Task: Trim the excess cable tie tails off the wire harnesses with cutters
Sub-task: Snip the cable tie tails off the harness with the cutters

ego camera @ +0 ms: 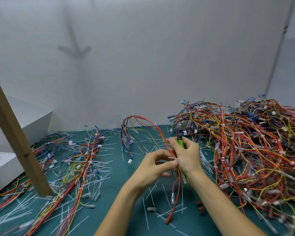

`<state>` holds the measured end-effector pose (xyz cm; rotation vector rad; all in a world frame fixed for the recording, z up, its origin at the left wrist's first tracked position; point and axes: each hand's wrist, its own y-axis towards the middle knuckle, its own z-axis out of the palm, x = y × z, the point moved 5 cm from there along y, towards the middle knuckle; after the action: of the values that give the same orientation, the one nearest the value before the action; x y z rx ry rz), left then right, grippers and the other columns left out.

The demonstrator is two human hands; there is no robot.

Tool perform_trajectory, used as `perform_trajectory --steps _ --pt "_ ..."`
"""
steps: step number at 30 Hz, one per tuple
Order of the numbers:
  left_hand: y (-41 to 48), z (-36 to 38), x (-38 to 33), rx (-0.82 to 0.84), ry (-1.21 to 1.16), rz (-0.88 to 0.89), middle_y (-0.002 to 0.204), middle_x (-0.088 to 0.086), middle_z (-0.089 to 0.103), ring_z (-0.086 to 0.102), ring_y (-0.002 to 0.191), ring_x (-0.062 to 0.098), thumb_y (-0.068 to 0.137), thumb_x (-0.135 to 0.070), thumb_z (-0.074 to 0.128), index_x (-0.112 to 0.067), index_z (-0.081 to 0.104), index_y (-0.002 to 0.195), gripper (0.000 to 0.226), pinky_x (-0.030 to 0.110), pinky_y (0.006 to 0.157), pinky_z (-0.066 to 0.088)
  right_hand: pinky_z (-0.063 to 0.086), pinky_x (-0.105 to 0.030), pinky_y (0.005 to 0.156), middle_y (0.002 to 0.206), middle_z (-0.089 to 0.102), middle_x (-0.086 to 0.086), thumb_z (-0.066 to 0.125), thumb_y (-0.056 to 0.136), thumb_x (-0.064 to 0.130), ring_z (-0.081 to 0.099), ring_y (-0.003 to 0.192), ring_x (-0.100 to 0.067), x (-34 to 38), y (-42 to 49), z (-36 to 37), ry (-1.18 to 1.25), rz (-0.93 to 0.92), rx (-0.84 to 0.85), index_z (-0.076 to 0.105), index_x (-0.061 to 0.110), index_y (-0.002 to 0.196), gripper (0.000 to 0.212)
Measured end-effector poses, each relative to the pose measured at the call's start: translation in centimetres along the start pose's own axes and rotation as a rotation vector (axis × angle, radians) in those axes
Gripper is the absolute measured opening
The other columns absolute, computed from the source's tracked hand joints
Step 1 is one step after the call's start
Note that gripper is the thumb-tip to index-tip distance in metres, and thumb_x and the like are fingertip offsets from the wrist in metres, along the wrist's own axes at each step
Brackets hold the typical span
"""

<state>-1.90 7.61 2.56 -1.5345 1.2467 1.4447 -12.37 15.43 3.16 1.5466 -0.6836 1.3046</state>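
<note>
Just left of the big harness pile (249, 150), right hand (188, 156) grasping green-handled cutters (180, 136), left hand (152, 166) pinching a white cable tie tail (171, 158) on the held red-and-yellow harness (161, 133), both above the pile's teal mat (136, 210)

Cutters (180, 141): bright green handles, dark steel head. Held harness (160, 133): mainly red wires, some yellow, blue ends toward 11 o'clock. Tie tail (172, 158): translucent white. Big pile (245, 150) at 3 o'clock: red dominant, mixed with yellow, blue, purple, white connectors. Smaller pile (78, 159) at 9 o'clock: red, yellow, black, blue. Mat (119, 169): teal. Offcuts (145, 212): white. Post (15, 133): brown wood. Boxes (24, 123): white. Wall (143, 48): pale grey.
</note>
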Motion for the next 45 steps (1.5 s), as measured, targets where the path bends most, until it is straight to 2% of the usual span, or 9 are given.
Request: perform_trajectory --steps 4,7,11,14,19,26,36,40,45 --pt "0.1 -0.5 -0.2 -0.049 -0.158 -0.028 0.087 0.010 0.072 0.069 0.074 0.018 0.092 -0.011 0.067 -0.010 0.057 0.091 0.010 0.031 0.073 0.059 0.039 -0.034 0.055 0.056 0.047 -0.004 0.065 0.092 0.020 0.044 0.055 -0.020 -0.2 0.1 0.0 0.051 0.052 0.009 0.060 0.011 0.068 0.027" --pt "0.1 -1.6 -0.5 -0.137 -0.191 -0.025 0.080 0.010 0.070 0.065 0.063 0.018 0.092 -0.007 0.064 -0.011 0.057 0.087 0.010 0.027 0.064 0.056 0.042 -0.032 0.049 0.056 0.049 -0.003 0.064 0.094 0.019 0.045 0.051 -0.020 -0.3 0.2 0.1 0.055 0.079 0.040 0.063 0.000 0.078 0.025" --pt "0.0 -3.2 -0.8 -0.265 -0.258 -0.026 0.074 0.011 0.061 0.051 0.054 0.017 0.092 -0.002 0.061 -0.012 0.060 0.082 0.014 0.021 0.052 0.050 0.041 -0.032 0.050 0.059 0.050 -0.003 0.065 0.093 0.022 0.046 0.054 -0.019 -0.3 0.1 0.5 0.016 0.078 0.123 0.061 0.003 0.076 0.025" --pt "-0.2 -4.5 -1.0 -0.362 -0.263 -0.014 0.078 0.017 0.053 0.043 0.056 0.017 0.092 0.000 0.061 -0.010 0.057 0.081 0.015 0.019 0.050 0.045 0.042 -0.037 0.057 0.062 0.053 -0.002 0.066 0.093 0.027 0.048 0.058 -0.020 -0.5 0.0 1.1 -0.083 0.062 0.195 0.066 0.004 0.084 0.025" --pt "-0.5 -5.9 -1.1 -0.459 -0.220 0.040 0.067 0.008 0.045 0.038 0.047 0.007 0.092 0.001 0.059 -0.011 0.053 0.073 0.023 0.014 0.044 0.036 0.037 -0.033 0.060 0.067 0.059 -0.013 0.064 0.091 0.046 0.047 0.061 -0.019 -0.3 -0.7 2.1 -0.405 -0.074 0.354 0.062 0.012 0.074 0.038" --pt "-0.8 -6.9 -1.1 -0.597 -0.078 0.079 0.057 0.001 0.047 0.039 0.047 0.009 0.088 -0.002 0.059 -0.012 0.052 0.069 0.023 0.022 0.049 0.036 0.038 -0.034 0.061 0.066 0.056 0.003 0.051 0.093 0.060 0.048 0.063 -0.014 -0.4 -1.8 2.9 -0.593 -0.130 0.464 0.059 0.018 0.078 0.045" --pt "-0.4 -6.7 -1.0 -0.574 -0.029 0.117 0.050 -0.008 0.053 0.049 0.048 0.006 0.089 -0.007 0.068 -0.004 0.060 0.079 0.013 0.024 0.055 0.047 0.036 -0.034 0.061 0.065 0.052 0.004 0.050 0.095 0.057 0.045 0.061 -0.012 -0.1 -2.2 3.2 -0.535 -0.144 0.495 0.062 0.016 0.082 0.045" --pt "-0.6 -6.4 -1.3 -0.558 -0.006 0.137 0.062 0.003 0.059 0.052 0.055 0.010 0.089 -0.008 0.069 0.000 0.062 0.082 0.013 0.030 0.060 0.046 0.046 -0.040 0.069 0.075 0.063 -0.010 0.050 0.095 0.057 0.058 0.074 -0.026 -0.1 -2.3 3.1 -0.530 -0.153 0.493 0.066 0.015 0.088 0.046" --pt "-0.6 -6.2 -1.6 -0.519 -0.005 0.157 0.071 0.006 0.064 0.057 0.064 0.010 0.088 -0.008 0.071 -0.001 0.066 0.085 0.009 0.024 0.062 0.050 0.049 -0.041 0.071 0.075 0.066 -0.011 0.051 0.095 0.055 0.061 0.073 -0.027 -0.2 -1.9 2.9 -0.525 -0.150 0.447 0.067 0.013 0.086 0.046"
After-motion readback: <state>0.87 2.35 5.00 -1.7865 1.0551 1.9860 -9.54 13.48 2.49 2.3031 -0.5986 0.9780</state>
